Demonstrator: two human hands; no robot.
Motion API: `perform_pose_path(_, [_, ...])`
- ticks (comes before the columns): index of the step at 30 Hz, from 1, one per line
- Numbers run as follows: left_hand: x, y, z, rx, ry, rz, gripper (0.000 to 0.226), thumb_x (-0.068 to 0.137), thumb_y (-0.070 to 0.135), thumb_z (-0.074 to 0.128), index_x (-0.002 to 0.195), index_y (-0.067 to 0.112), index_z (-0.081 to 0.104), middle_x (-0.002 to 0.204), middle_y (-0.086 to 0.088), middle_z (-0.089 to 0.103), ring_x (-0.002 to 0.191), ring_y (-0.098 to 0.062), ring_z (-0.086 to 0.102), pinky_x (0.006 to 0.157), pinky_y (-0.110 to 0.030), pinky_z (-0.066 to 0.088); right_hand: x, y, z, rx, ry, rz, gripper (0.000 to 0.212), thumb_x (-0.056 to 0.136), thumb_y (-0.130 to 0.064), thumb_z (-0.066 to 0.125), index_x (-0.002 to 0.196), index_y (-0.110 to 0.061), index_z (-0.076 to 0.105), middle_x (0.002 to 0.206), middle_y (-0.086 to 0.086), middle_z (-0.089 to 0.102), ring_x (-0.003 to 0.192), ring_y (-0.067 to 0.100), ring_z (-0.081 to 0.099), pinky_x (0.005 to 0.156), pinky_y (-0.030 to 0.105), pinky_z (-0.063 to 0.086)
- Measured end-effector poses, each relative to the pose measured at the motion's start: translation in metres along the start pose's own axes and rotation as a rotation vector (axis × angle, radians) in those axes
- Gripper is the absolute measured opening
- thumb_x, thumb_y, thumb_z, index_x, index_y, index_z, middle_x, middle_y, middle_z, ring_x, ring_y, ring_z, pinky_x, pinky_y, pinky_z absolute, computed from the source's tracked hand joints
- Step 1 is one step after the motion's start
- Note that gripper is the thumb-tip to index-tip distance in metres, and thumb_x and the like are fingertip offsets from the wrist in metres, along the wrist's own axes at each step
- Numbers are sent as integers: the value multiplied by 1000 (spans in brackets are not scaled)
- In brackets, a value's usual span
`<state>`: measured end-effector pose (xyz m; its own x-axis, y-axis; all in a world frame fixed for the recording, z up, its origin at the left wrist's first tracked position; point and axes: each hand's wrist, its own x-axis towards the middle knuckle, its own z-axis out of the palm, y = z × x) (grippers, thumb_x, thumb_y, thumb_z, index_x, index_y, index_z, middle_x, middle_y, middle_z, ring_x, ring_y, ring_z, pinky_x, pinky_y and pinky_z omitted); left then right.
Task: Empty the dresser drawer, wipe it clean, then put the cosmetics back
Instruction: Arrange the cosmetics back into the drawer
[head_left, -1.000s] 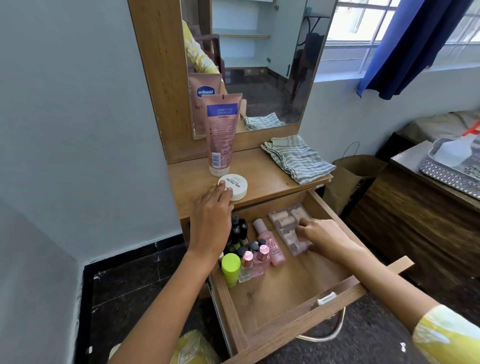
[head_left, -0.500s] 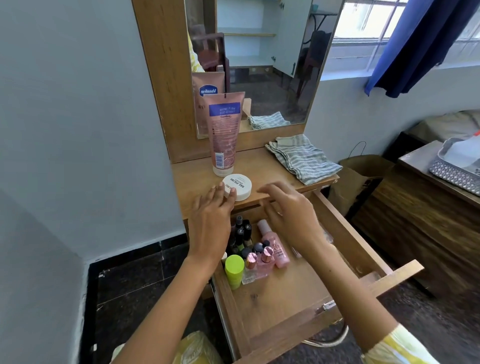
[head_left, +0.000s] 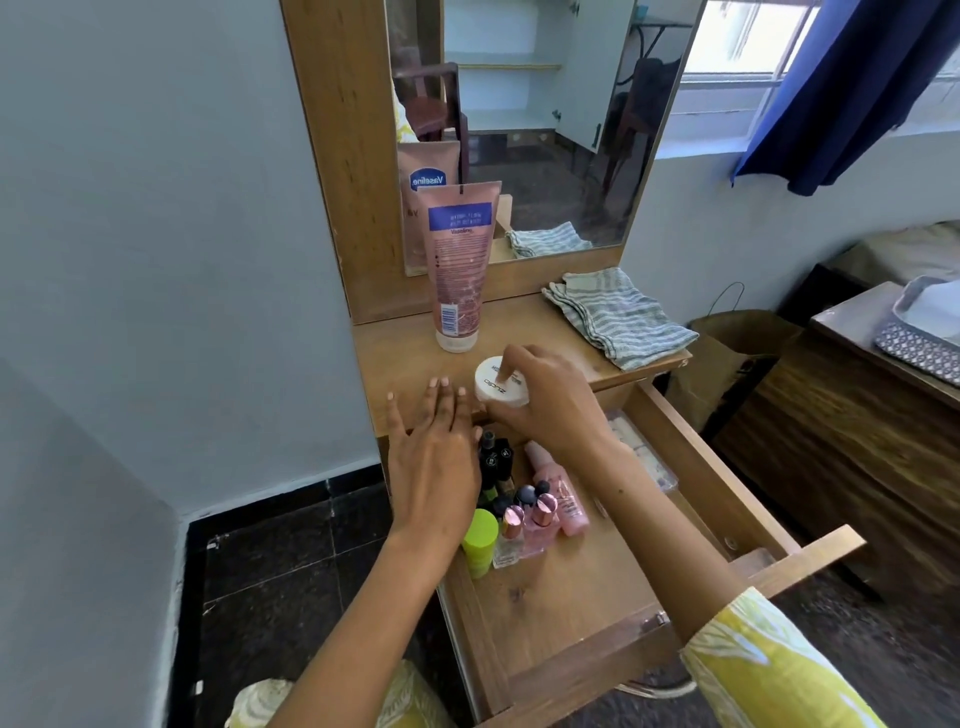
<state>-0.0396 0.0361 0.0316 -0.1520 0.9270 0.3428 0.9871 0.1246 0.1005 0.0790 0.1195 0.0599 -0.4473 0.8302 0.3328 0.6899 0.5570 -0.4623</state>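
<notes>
The wooden dresser drawer (head_left: 717, 483) stands pulled out. At its left side sit several small bottles: dark nail polishes (head_left: 496, 462), a pink spray bottle (head_left: 563, 499), pink-capped perfume bottles (head_left: 527, 525) and a lime-green capped tube (head_left: 480, 540). A clear plastic box (head_left: 641, 457) lies along the right wall. On the dresser top (head_left: 405, 358) my right hand (head_left: 550, 400) grips a round white jar (head_left: 496, 387). My left hand (head_left: 434, 452) rests flat, fingers straight, on the top's front edge beside the jar.
A tall pink lotion tube (head_left: 460, 265) stands upright by the mirror (head_left: 545, 119). A folded striped cloth (head_left: 618, 317) lies on the dresser's right end. A brown paper bag (head_left: 727, 353) and a dark wooden cabinet (head_left: 852, 441) stand to the right.
My right hand left the clear box in the drawer, rose to the dresser top and took hold of the white jar. My left hand stayed at the front edge.
</notes>
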Motion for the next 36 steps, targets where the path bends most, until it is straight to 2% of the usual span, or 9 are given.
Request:
perform_pose_path(3, [-1, 1, -3, 27, -35, 10, 50, 102, 32, 21, 147, 12, 17, 155, -7, 16, 144, -17, 3, 108, -48, -17, -20, 1, -22, -11, 18, 86, 34, 68, -37, 77, 84, -18, 53, 88, -2, 55, 80, 20, 51, 60, 29, 31])
perform_pose_path(8, [-1, 3, -6, 47, -105, 4, 52, 102, 34, 15, 148, 11, 10, 156, -7, 9, 144, -18, -3, 109, -49, -15, -62, 28, -51, -133, -6, 284, 34, 66, -46, 73, 76, -22, 51, 81, -4, 55, 77, 16, 51, 58, 28, 36])
perform_pose_path(13, [0, 4, -9, 32, -137, -2, 53, 101, 35, 14, 148, 9, 10, 156, -8, 9, 144, -19, -2, 110, -50, -13, -104, 58, -56, -287, -231, 523, 35, 66, -47, 74, 78, -21, 55, 88, -3, 55, 84, 14, 50, 65, 28, 40])
perform_pose_path(17, [-1, 5, -10, 52, -156, 1, 54, 101, 35, 14, 148, 9, 9, 157, -8, 8, 144, -20, -3, 110, -51, -11, -119, 62, -43, -359, -390, 644, 30, 71, -39, 70, 88, -18, 57, 99, 1, 59, 92, 22, 59, 68, 30, 44])
perform_pose_path(21, [-2, 6, -12, 52, -165, 4, 54, 101, 36, 14, 148, 8, 10, 157, -8, 8, 144, -20, -3, 111, -51, -10, -115, 61, -36, -481, -485, 682, 21, 83, -23, 65, 101, -15, 59, 107, 5, 62, 96, 25, 63, 67, 28, 44])
perform_pose_path(24, [-1, 6, -12, 61, -174, 3, 54, 101, 36, 13, 148, 9, 8, 157, -7, 6, 144, -19, -5, 111, -50, -11, -116, 59, -33, -550, -521, 695, 21, 87, -19, 59, 108, -13, 59, 113, 7, 62, 104, 26, 63, 74, 31, 47])
perform_pose_path(29, [-1, 5, -11, 60, -179, -3, 54, 101, 35, 13, 148, 9, 7, 157, -7, 5, 144, -19, -6, 111, -51, -10, -115, 52, -26, -504, -644, 725, 38, 95, -37, 55, 122, -11, 56, 129, 8, 57, 118, 24, 56, 87, 32, 47])
perform_pose_path(32, [-1, 5, -12, 43, -182, -6, 54, 101, 35, 14, 148, 9, 8, 157, -7, 5, 144, -19, -6, 111, -51, -10, -116, 51, -22, -459, -722, 745, 44, 99, -37, 45, 133, -9, 49, 147, 20, 39, 133, 26, 44, 98, 35, 43])
perform_pose_path(36, [-1, 4, -11, 32, -176, -5, 54, 101, 35, 15, 148, 9, 9, 157, -7, 6, 144, -19, -5, 111, -51, -10, -117, 40, -28, -453, -723, 760, 48, 100, -41, 40, 136, -10, 46, 151, 24, 30, 130, 28, 46, 99, 36, 42])
